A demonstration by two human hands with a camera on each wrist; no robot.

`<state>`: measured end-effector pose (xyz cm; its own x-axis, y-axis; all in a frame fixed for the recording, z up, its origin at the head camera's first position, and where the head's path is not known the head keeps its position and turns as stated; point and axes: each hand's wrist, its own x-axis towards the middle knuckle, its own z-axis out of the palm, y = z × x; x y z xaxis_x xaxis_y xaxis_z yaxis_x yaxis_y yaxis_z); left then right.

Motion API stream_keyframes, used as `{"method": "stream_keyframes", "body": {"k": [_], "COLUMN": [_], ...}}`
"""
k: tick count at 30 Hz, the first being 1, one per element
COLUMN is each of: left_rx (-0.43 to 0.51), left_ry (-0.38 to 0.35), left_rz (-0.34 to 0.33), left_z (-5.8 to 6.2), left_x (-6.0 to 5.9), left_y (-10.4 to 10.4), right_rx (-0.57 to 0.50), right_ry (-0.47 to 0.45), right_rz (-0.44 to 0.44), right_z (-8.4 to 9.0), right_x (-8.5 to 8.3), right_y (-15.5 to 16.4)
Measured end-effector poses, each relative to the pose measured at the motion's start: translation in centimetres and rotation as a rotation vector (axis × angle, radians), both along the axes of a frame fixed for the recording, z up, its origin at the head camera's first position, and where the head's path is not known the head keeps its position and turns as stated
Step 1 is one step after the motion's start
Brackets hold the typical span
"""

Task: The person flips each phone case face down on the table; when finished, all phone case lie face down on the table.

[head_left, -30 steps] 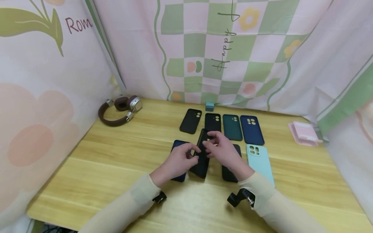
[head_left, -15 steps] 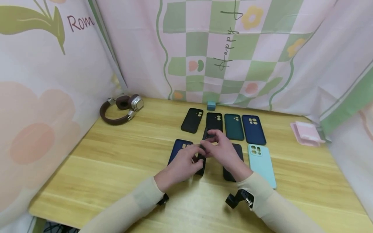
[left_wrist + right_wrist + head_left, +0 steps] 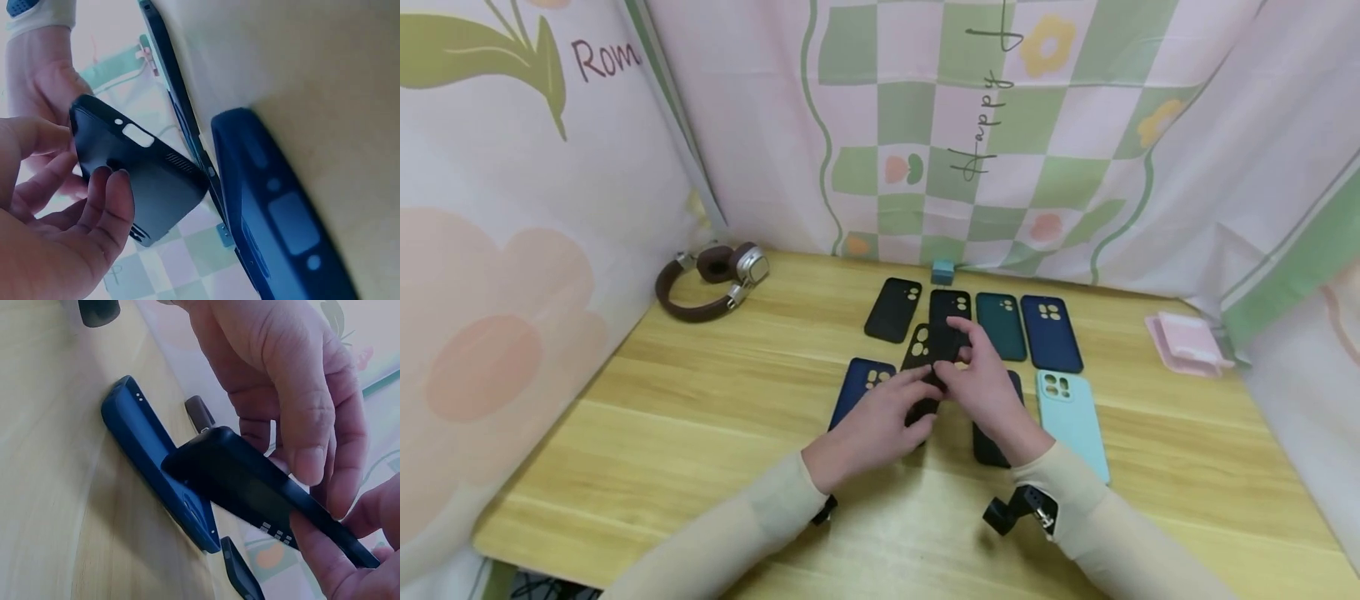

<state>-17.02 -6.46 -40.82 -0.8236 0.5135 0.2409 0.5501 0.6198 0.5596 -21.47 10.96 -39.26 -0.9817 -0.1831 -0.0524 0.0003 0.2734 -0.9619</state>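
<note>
Both hands are on a black phone case, lifted at a tilt over the middle of the table, its camera holes at the upper left. My right hand pinches its right long edge between thumb and fingers. From the near side my left hand holds the case too, fingertips against its face in the left wrist view. There the case shows its port cutout and speaker slots. A navy case lies left of it, partly behind the left hand. Another black case lies under the right hand.
A mint case lies on the right. Behind stand out a black case, a second black one, a teal case and a navy case in a row. Headphones, a small blue box and a pink item lie farther out.
The held black case has turned about its long axis, from edge-on to showing its camera holes. My left hand has moved right and slightly forward onto it.
</note>
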Motion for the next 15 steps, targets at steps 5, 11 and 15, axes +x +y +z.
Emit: {"method": "stream_keyframes", "body": {"k": [5, 11, 15], "left_rx": [0.046, 0.179, 0.284], "left_ry": [-0.025, -0.101, -0.204], "left_rz": [0.004, 0.072, 0.143], "left_z": [-0.2, -0.9, -1.5], "left_x": [-0.5, -1.5, -2.3], "left_y": [-0.6, -1.7, -2.2], "right_rx": [-0.017, -0.036, 0.003], "right_ry": [0.008, 0.051, 0.071], "right_rz": [-0.004, 0.010, 0.006], "right_z": [0.1, 0.3, 0.4], "right_x": [0.0, 0.1, 0.1], "right_y": [0.3, 0.8, 1.1]}}
